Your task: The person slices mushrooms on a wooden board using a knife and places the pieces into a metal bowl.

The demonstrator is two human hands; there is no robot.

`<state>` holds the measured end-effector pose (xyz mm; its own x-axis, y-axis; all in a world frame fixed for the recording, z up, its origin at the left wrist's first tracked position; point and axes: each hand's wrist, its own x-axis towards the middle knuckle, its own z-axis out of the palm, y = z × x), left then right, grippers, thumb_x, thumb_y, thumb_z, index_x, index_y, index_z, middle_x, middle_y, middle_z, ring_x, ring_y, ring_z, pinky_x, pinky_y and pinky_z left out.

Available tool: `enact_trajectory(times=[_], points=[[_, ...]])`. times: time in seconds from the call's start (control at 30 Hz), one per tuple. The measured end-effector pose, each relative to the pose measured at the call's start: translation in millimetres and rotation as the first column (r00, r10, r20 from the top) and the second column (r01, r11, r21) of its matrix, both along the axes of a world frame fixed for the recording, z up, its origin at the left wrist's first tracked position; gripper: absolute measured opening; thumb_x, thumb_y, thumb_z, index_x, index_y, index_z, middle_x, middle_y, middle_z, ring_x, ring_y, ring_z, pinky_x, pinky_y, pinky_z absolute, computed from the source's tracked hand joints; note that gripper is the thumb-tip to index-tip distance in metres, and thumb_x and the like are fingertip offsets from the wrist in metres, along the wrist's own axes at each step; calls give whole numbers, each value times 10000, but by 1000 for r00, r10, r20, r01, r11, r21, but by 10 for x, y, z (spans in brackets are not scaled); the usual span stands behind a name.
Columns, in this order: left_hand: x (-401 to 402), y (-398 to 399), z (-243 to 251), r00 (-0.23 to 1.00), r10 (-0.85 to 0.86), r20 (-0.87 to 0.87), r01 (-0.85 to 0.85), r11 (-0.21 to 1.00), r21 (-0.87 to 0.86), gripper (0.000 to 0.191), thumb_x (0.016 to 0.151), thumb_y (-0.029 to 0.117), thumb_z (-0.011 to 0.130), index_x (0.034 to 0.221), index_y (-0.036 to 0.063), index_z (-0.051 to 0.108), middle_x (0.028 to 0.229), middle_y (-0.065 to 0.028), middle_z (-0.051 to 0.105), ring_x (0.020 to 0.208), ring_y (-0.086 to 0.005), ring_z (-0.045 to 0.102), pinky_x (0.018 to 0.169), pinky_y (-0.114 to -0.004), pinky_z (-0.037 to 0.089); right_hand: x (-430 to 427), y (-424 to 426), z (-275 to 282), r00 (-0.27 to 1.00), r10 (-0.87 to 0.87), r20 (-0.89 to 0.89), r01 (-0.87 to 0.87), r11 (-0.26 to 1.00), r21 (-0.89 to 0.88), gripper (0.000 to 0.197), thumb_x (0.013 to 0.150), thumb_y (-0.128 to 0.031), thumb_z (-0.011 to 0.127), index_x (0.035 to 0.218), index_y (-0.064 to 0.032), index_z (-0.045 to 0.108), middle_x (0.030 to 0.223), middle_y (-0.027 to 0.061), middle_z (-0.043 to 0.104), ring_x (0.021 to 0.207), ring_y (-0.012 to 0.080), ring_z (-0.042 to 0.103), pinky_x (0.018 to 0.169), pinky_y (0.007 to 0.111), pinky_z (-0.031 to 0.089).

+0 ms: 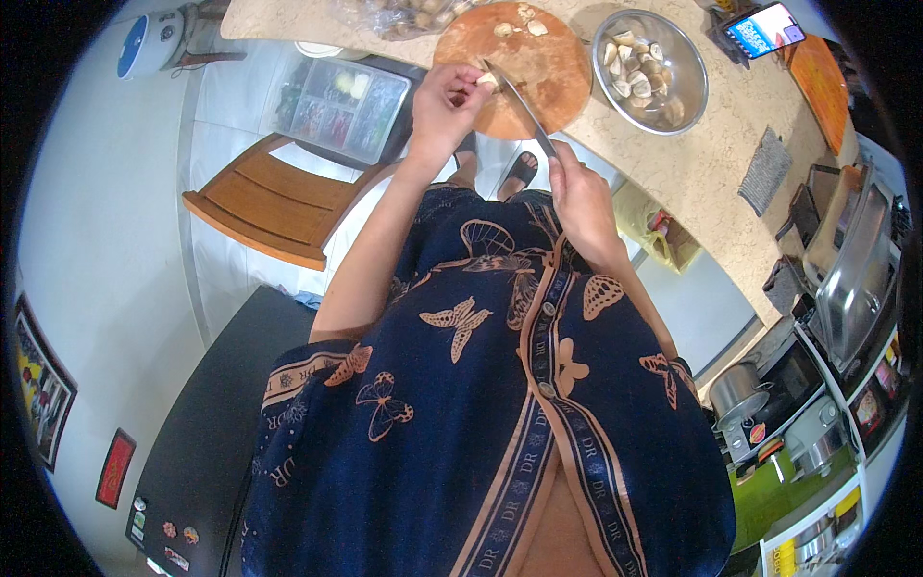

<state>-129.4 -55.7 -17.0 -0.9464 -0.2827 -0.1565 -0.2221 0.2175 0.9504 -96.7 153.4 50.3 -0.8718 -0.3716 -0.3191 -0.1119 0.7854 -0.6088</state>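
Observation:
My left hand (pixel 451 101) pinches a small pale piece of mushroom (pixel 487 79) over the near left part of a round wooden cutting board (pixel 555 65). In my right hand (pixel 583 195) is the handle of a kitchen knife (pixel 530 114), its blade slanting up and left across the board with the tip close to the piece. A few pale scraps (pixel 536 27) lie at the board's far side. To the right, a stainless steel bowl (pixel 689 94) holds several cut mushroom pieces (pixel 634 72).
A plastic bag of whole mushrooms (pixel 411 18) lies left of the board. Beyond the bowl stand a lit phone (pixel 764 30) and an orange-brown board (pixel 822 86). A grey cloth (pixel 766 172) rests on the stone counter (pixel 721 159). Below left are a wooden chair (pixel 274 198) and a compartmented plastic box (pixel 346 108).

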Motion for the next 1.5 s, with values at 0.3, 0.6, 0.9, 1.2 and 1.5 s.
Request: enact_trajectory(times=[0.3,0.6,0.9,1.2,1.5], points=[[-10,-10,-68,997,12,-71,-13,1000,-19,168,801,121,740,914,24,661,870,-49,616,723,-104,619,629,-233,499,33,-40,-17,997,-51,53,50,998,24,236,983,-177,436,1193,-83,486,791,242,631,780,434,612,680,513,457],[-2,-20,-42,1000,-4,0,4,1000,-28,181,822,83,725,962,6,640,889,-42,639,771,-94,632,684,-217,509,-65,-127,-139,999,3,34,-4,999,34,246,959,-160,462,1175,-42,479,760,266,628,747,454,614,656,537,464],[97,-58,14,998,-20,-60,20,1000,1,178,839,61,699,994,4,631,913,-46,629,785,-102,634,685,-228,513,-64,-91,-114,997,62,37,-64,996,58,168,924,-109,445,1032,10,494,698,237,628,691,427,624,642,518,487],[116,-50,0,995,68,-79,-68,998,8,167,826,59,705,954,-22,634,905,-69,615,735,-114,636,600,-234,532,25,-5,-49,1000,-12,14,12,1000,-3,191,976,-164,448,1113,-40,497,712,246,610,709,443,602,622,524,446],[124,-80,-51,993,104,50,-109,987,117,164,807,28,724,949,-3,650,872,-32,678,779,-81,625,680,-205,502,-12,-39,-130,999,44,-29,-45,999,-30,215,971,-179,461,1145,-59,503,720,237,618,706,439,605,630,526,455]])
